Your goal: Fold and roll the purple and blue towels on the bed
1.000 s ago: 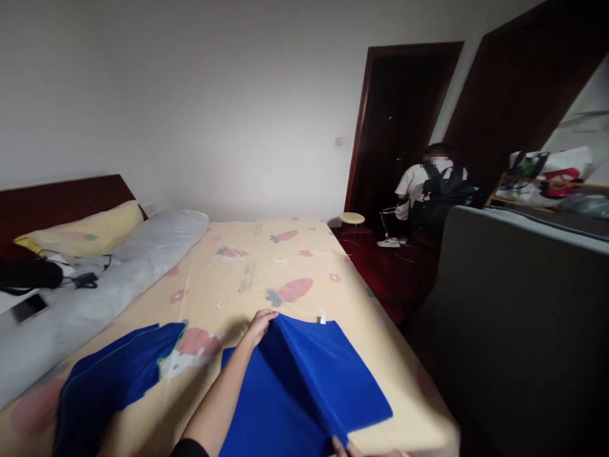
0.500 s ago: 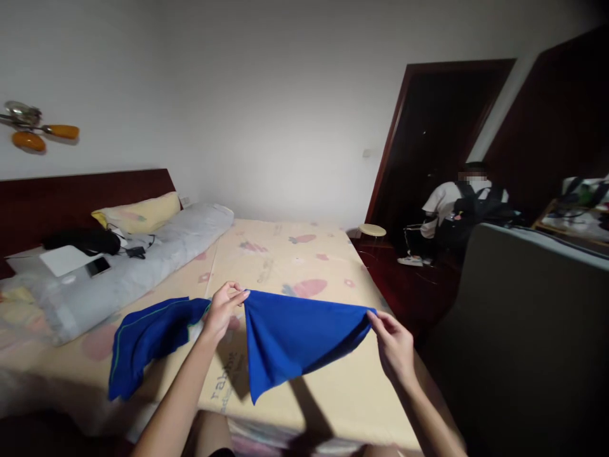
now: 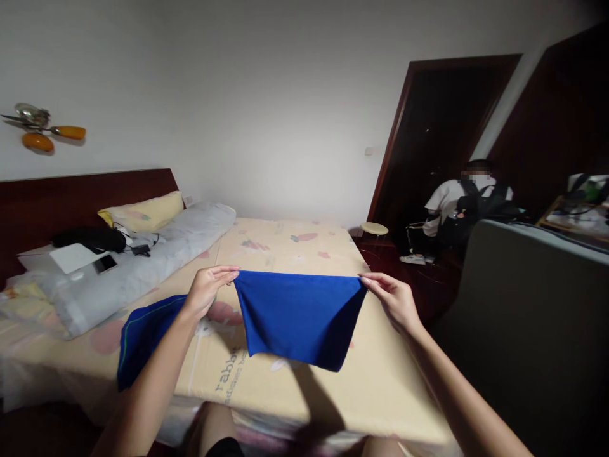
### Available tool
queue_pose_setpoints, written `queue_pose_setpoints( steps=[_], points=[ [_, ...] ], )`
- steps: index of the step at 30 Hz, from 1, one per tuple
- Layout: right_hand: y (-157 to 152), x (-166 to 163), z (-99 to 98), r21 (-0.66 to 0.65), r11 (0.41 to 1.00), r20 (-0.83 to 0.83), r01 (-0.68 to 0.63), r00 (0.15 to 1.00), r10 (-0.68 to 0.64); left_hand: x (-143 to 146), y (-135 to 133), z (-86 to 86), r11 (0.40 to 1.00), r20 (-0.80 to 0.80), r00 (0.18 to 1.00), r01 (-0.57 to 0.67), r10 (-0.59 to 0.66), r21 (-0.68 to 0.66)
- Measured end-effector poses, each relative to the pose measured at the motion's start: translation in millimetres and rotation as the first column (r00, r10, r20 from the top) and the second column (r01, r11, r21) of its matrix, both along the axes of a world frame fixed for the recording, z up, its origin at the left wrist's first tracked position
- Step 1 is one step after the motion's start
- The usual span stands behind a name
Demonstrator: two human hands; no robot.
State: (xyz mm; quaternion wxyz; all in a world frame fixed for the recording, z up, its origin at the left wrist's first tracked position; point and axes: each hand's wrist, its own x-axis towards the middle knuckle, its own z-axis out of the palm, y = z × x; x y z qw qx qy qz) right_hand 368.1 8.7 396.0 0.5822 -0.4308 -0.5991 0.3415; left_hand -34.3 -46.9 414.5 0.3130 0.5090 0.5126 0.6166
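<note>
A plain blue cloth hangs between my hands above the bed, its top edge drawn straight and its lower part sagging in soft folds. My left hand pinches the upper left corner between thumb and fingers. At the upper right corner, my right hand pinches the fabric the same way. A second blue cloth with a green seam line lies crumpled on the bed to the left, partly hidden behind my left forearm.
The bed has a yellow sheet with printed pictures. Along its left lie a grey rolled quilt, a yellow pillow, a phone and cables. A round stool, a seated person and a dark panel are on the right.
Both hands have risen slightly and spread the cloth's top edge level. The cloth has gone from a triangular drape to a roughly rectangular one. The other blue cloth stays on the bed.
</note>
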Motion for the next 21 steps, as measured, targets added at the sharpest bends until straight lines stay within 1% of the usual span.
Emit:
queue_pose_setpoints(
  steps=[3,6,9,11,13,15,17,18,21],
  points=[
    [5,3,4.2,-0.027,0.999,0.021,-0.029,0.999,0.03,-1,6,0.6,1.0,-0.038,0.999,0.017,-0.017,-0.008],
    [11,5,4.2,-0.047,0.998,0.061,-0.051,0.997,0.054,-4,16,-2.7,1.0,-0.102,0.995,-0.006,0.005,-0.003],
    [18,9,0.8,-0.043,0.997,0.117,-0.058,0.991,0.063,-7,28,-8.6,1.0,-0.197,0.98,-0.003,-0.001,-0.019],
    [25,13,-2.7,-0.018,0.998,0.202,-0.052,0.978,0.054,-10,36,-12.6,0.999,-0.289,0.957,0.014,-0.026,-0.044],
    [33,19,-6.3,0.017,0.997,0.348,-0.075,0.935,0.065,-14,43,-16.1,0.997,-0.411,0.909,0.043,-0.064,-0.061],
    [42,25,-9.8,0.028,0.99,0.516,-0.141,0.85,0.107,-18,50,-19.0,0.993,-0.535,0.837,0.086,-0.115,-0.078],
    [54,30,-13.5,0.004,0.982,0.639,-0.188,0.756,0.142,-22,60,-21.6,0.986,-0.61,0.775,0.127,-0.166,-0.107],
    [60,31,-15.5,-0.011,0.981,0.674,-0.195,0.723,0.151,-24,66,-22.9,0.982,-0.628,0.755,0.144,-0.191,-0.125],
    [81,28,-22.8,-0.076,0.98,0.718,-0.185,0.671,0.182,-27,90,-28.0,0.966,-0.662,0.702,0.186,-0.26,-0.182]
  ],
)
